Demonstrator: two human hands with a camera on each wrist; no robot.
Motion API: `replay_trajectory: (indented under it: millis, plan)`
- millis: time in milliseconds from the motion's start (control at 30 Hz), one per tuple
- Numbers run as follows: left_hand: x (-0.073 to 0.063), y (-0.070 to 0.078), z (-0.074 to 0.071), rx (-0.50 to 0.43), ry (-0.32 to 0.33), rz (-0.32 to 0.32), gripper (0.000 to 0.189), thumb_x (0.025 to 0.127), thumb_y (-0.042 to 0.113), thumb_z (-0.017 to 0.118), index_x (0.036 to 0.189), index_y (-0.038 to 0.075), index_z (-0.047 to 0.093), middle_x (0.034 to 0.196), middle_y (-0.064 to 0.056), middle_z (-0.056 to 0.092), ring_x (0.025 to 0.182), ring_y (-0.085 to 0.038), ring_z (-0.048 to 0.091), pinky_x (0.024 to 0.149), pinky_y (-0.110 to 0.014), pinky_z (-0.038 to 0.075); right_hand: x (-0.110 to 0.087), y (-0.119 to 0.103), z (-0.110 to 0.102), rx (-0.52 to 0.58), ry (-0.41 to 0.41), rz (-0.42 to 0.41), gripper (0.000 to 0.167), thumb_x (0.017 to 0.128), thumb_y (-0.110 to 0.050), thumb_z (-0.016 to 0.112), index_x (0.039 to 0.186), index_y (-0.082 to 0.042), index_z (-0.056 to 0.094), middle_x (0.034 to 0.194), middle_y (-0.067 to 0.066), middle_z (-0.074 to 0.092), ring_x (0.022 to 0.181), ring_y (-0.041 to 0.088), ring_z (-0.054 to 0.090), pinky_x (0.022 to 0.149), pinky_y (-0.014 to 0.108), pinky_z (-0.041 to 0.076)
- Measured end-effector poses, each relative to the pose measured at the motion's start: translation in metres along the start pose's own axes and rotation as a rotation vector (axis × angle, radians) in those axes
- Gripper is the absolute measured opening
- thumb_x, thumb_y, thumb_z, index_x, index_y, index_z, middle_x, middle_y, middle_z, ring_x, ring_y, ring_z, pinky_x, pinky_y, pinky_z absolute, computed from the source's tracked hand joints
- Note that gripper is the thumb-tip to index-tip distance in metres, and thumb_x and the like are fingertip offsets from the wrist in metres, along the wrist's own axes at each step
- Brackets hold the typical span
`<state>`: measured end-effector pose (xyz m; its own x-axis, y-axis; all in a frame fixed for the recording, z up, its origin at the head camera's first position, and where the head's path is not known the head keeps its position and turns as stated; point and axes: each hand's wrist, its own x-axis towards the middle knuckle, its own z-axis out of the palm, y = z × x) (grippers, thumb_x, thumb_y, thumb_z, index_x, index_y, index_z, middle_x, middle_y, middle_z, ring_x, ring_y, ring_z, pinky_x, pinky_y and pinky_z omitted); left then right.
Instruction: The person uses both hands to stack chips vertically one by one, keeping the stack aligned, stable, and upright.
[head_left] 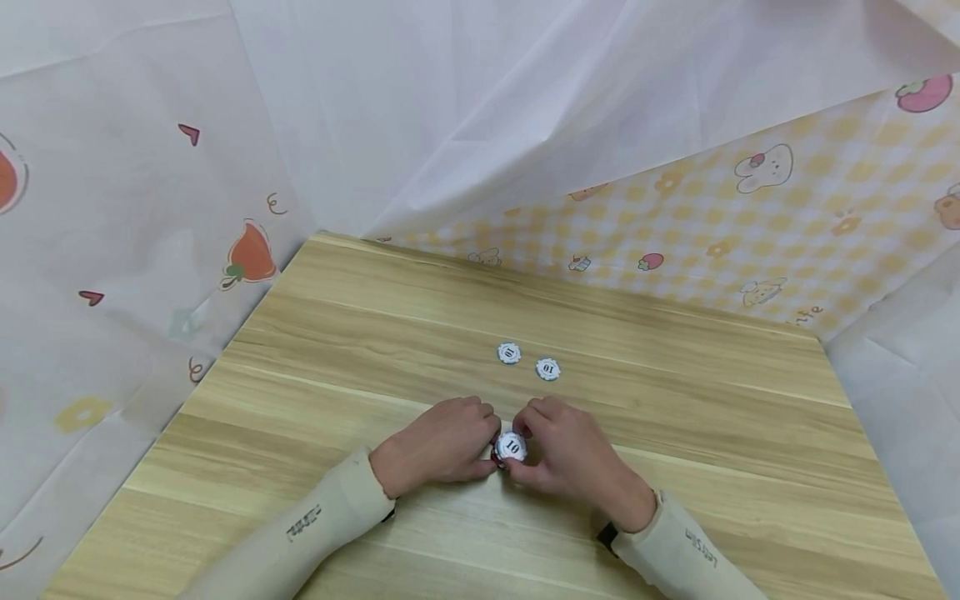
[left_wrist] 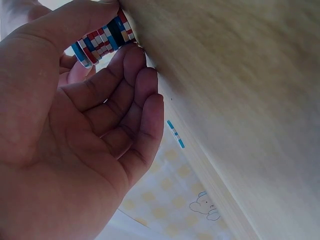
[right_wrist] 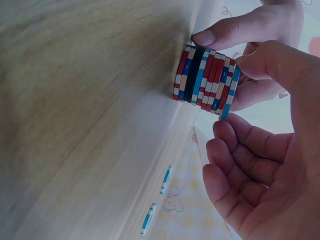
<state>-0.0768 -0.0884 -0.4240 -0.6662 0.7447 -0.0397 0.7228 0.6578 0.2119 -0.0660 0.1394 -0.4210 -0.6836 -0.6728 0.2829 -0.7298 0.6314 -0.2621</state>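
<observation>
A stack of poker chips (right_wrist: 206, 80) in red, blue, black and white stands upright on the wooden table, between both hands. Its top chip (head_left: 512, 447) is white with a 10 on its face and sits slightly off line with those below. My left hand (head_left: 455, 440) holds the lower part of the stack between thumb and curled fingers. From the right, my right hand (head_left: 566, 450) pinches the top chip at its edge with thumb and forefinger. In the right wrist view its other fingers (right_wrist: 220, 185) hang loosely curled beside the stack.
Two loose white-and-blue chips, a left one (head_left: 509, 353) and a right one (head_left: 548, 369), lie flat beyond the hands on the wood-grain table (head_left: 300, 400). White and patterned sheets (head_left: 675, 225) hang along the table's back and sides.
</observation>
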Motion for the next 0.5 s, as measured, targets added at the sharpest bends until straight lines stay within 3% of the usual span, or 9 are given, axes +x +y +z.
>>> replay_trajectory:
  millis: [500]
  plan:
    - [-0.0006,-0.0003,0.0005,0.023,0.011,0.009,0.029,0.094,0.037,0.086,0.092,0.012,0.071,0.082,0.004,0.061,0.074,-0.011,0.051,0.065,-0.027,0.046,0.0001,-0.0002,-0.0004,-0.005,-0.03,-0.004,0.036,0.082,-0.038,0.09,0.1,-0.012,0.073,0.09,-0.008,0.062,0.08,0.008,0.056,0.066,0.025,0.05]
